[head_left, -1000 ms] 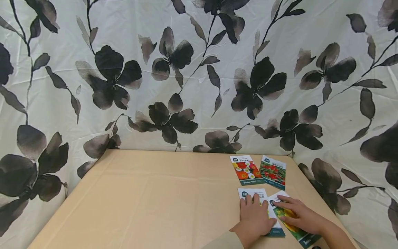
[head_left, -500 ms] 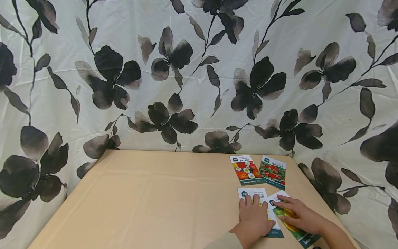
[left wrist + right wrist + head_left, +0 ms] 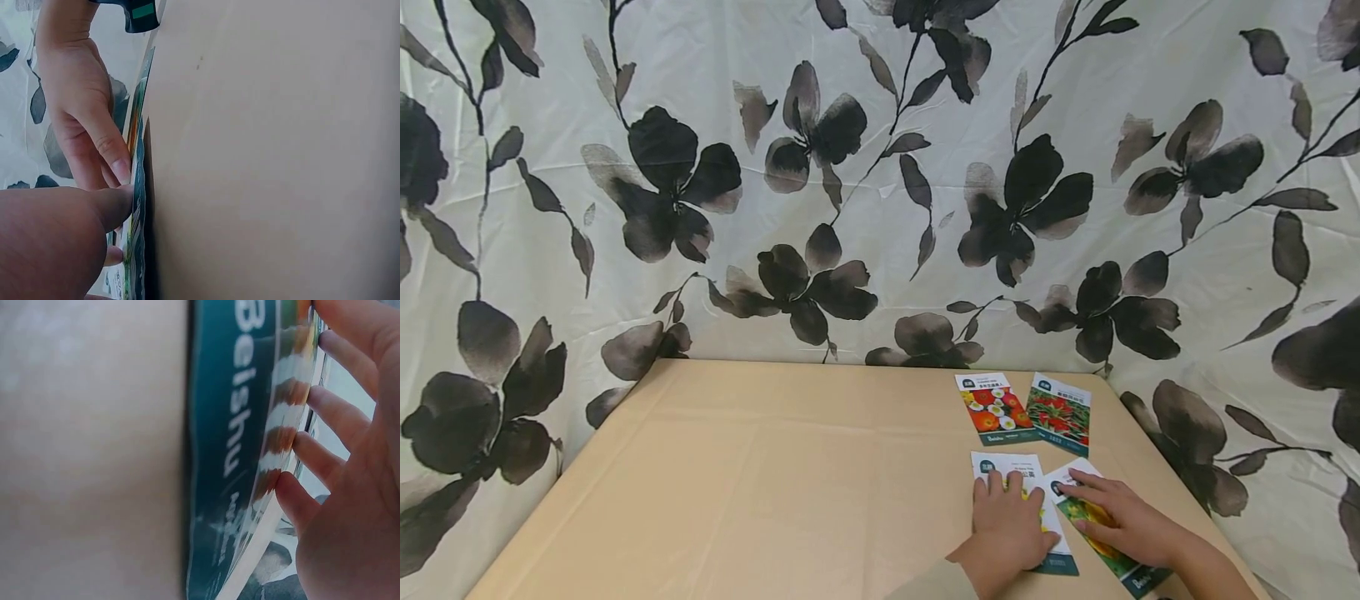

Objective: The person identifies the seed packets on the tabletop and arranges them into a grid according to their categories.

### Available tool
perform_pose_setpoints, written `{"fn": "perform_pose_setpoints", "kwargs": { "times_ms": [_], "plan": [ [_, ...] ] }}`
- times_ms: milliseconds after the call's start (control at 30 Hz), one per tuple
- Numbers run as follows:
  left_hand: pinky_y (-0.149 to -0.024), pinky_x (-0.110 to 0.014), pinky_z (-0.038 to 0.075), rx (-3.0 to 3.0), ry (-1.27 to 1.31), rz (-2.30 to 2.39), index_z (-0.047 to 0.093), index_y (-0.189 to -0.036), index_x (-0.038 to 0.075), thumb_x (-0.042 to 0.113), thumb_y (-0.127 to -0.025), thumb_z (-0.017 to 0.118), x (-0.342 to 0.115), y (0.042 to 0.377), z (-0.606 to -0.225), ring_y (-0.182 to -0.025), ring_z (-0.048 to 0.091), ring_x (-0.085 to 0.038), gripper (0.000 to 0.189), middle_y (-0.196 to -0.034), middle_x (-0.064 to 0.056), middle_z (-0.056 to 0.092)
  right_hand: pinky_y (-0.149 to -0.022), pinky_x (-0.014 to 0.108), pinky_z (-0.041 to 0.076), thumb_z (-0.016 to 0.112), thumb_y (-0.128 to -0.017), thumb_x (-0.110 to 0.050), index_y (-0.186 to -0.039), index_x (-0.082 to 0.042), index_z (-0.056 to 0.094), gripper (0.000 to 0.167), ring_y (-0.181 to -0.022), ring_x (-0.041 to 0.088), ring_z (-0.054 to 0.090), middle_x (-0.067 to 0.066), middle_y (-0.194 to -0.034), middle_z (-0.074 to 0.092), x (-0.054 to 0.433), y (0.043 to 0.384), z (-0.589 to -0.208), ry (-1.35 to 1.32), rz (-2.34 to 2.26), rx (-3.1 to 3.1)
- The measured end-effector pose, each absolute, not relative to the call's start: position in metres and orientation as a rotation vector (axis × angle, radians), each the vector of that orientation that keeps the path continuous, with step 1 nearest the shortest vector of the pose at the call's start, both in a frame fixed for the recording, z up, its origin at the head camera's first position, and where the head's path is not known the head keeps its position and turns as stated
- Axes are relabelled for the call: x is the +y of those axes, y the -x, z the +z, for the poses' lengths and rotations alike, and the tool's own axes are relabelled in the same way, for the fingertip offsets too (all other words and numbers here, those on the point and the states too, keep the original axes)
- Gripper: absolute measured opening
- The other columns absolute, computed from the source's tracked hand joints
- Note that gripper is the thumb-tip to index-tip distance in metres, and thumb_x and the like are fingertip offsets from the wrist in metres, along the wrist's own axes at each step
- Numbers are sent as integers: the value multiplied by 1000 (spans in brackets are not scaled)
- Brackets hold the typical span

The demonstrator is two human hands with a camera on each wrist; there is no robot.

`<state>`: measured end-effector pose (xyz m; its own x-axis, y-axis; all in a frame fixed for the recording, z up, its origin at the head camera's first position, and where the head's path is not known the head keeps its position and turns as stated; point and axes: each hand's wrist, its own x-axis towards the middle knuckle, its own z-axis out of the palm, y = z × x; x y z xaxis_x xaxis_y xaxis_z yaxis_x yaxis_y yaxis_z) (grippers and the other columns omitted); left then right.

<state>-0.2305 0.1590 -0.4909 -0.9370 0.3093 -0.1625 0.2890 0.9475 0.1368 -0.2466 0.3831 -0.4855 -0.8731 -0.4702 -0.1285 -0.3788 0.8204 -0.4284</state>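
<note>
Two flat seed packets lie side by side at the table's front right. In the head view my left hand [image 3: 1009, 523] rests on the left packet [image 3: 1051, 505], white with a dark teal bottom band, fingers spread over its upper part and the thumb near its right edge. The hand hides most of its picture. My right hand [image 3: 1129, 518] lies on the tilted green-and-yellow packet [image 3: 1111, 560], fingers extended across it. In the right wrist view, "Beishu" is printed on that packet's teal band [image 3: 219, 456], and the fingertips touch its surface. The left wrist view shows the packets' edges nearly side-on.
Behind the hands lie two more seed packets: one with orange, red and white blooms [image 3: 997, 410], one with red pictures on green [image 3: 1060, 415]. Their lower corners meet. All are on a beige table [image 3: 760, 483], backed by a floral curtain [image 3: 895, 225].
My left hand has slid slightly to the left, and the packet under it has shifted left too, widening the gap at the lower end. The right hand and its packet stay about where they were.
</note>
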Motion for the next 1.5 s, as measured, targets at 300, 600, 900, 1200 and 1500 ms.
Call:
{"fn": "perform_pose_setpoints", "kwargs": {
  "times_ms": [300, 600, 900, 1200, 1500],
  "plan": [
    [-117, -50, 34, 2913, -460, 172, 52, -140, 55, 77, -86, 59, 151, 231, -490, -138, 40, -21, 59, -148, 13, 47, -97, 77, 41, 69, -94, -48, -144, -24, 60, 57, -131, 48, 45, 23, -157, 43, 382, 246, -487, 589, -546, 2791],
    [-118, -51, 32, 2888, -452, 207, 52, -139, 56, 76, -85, 61, 145, 230, -488, -141, 39, -21, 59, -152, 14, 45, -94, 71, 45, 69, -94, -46, -146, -23, 58, 58, -124, 40, 46, 25, -158, 40, 384, 244, -481, 586, -527, 2761],
    [-119, -52, 32, 2877, -454, 208, 52, -139, 55, 76, -86, 60, 142, 229, -489, -140, 39, -21, 58, -153, 14, 45, -95, 76, 42, 69, -94, -47, -143, -27, 60, 54, -127, 46, 45, 24, -157, 44, 384, 241, -482, 603, -512, 2787],
    [-120, -52, 31, 2880, -466, 203, 49, -140, 58, 76, -86, 59, 136, 227, -488, -142, 38, -21, 58, -155, 14, 43, -95, 77, 42, 69, -94, -47, -141, -30, 61, 50, -132, 51, 44, 22, -152, 48, 384, 240, -483, 631, -491, 2814],
    [-120, -51, 30, 2884, -488, 197, 50, -141, 57, 76, -87, 59, 125, 226, -491, -142, 37, -22, 58, -155, 14, 43, -97, 76, 42, 68, -95, -46, -140, -30, 62, 49, -132, 50, 45, 20, -148, 52, 384, 241, -484, 638, -487, 2807]
  ]
}}
